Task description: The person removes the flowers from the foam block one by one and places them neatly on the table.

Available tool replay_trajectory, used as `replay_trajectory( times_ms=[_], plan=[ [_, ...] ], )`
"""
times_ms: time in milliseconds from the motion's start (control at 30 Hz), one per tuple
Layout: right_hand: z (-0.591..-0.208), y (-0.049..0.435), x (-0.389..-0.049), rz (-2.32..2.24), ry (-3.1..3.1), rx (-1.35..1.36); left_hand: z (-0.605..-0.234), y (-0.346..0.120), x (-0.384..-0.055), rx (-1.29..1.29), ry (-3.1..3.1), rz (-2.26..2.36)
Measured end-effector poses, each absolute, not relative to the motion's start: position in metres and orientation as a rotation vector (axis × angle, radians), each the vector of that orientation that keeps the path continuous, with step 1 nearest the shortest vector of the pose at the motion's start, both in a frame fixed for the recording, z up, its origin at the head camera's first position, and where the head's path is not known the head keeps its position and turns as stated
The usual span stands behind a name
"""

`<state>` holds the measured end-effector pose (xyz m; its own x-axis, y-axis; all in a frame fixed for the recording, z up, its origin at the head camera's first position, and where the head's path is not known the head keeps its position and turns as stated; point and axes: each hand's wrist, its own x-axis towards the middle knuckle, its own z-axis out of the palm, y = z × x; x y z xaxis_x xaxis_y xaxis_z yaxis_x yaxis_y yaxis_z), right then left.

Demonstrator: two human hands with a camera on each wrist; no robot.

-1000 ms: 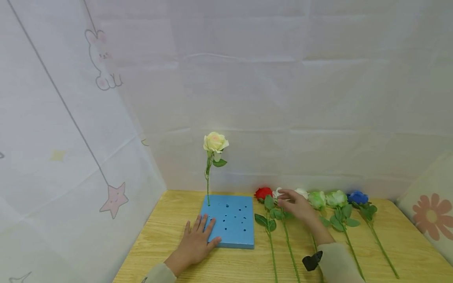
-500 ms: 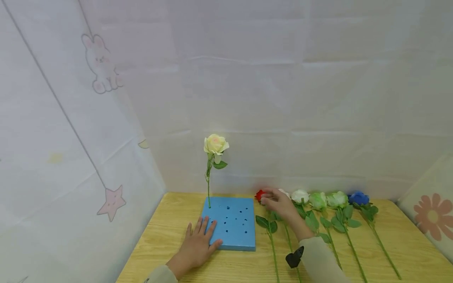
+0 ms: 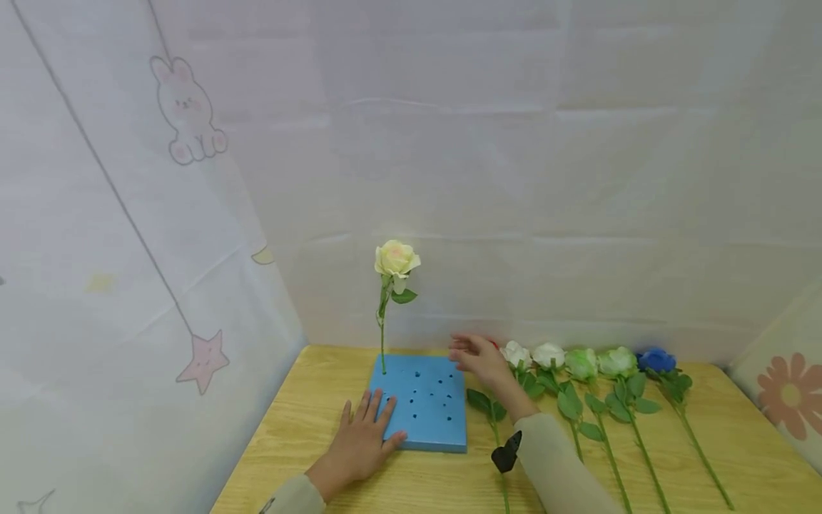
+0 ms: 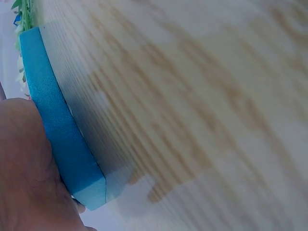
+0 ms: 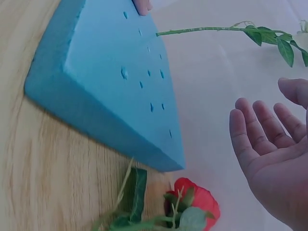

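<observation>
My left hand point(image 3: 361, 441) lies flat with spread fingers over the left front part of a blue foam block point(image 3: 429, 428) dotted with holes. In the block's back left part a pale yellow rose point(image 3: 396, 260) stands upright, its stem in a hole. My right hand point(image 3: 480, 359) hovers near the block's back right corner, fingers relaxed and holding nothing. Below it, in the right wrist view, lies a red rose point(image 5: 204, 202) beside the block; the head view shows only a sliver of its bloom behind the hand. In the left wrist view the hand point(image 4: 29, 163) rests against the block's side.
Right of the red rose lie two white roses point(image 3: 548, 355), two green-white roses point(image 3: 618, 362) and a blue rose point(image 3: 656, 359) in a row, stems toward the front. The wooden table point(image 3: 282, 421) meets a pale cloth backdrop point(image 3: 449, 178) behind.
My right hand has moved left, from over the white roses past the red rose to near the block's back right corner. The left hand has stayed on the block.
</observation>
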<state>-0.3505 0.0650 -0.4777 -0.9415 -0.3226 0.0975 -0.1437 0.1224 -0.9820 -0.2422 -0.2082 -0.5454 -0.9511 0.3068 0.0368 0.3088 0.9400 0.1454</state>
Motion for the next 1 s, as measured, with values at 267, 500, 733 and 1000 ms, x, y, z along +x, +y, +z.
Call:
replay_trajectory(
  times_ms=[267, 500, 733, 1000],
  plan=[
    [-0.482, 0.044, -0.361, -1.99, 2.175, -0.508, -0.546, -0.209, -0.243, -0.455, -3.119, -0.203],
    [-0.483, 0.032, -0.368, -1.983, 2.191, -0.459, -0.542, -0.206, -0.242, -0.473, -3.1, -0.191],
    [-0.479, 0.014, -0.371, -1.978, 2.178, -0.447, -0.541, -0.206, -0.241, -0.467, -3.096, -0.146],
    [-0.479, -0.003, -0.375, -1.984, 2.124, -0.446, -0.544, -0.206, -0.243, -0.464, -3.106, -0.157]
  ],
)
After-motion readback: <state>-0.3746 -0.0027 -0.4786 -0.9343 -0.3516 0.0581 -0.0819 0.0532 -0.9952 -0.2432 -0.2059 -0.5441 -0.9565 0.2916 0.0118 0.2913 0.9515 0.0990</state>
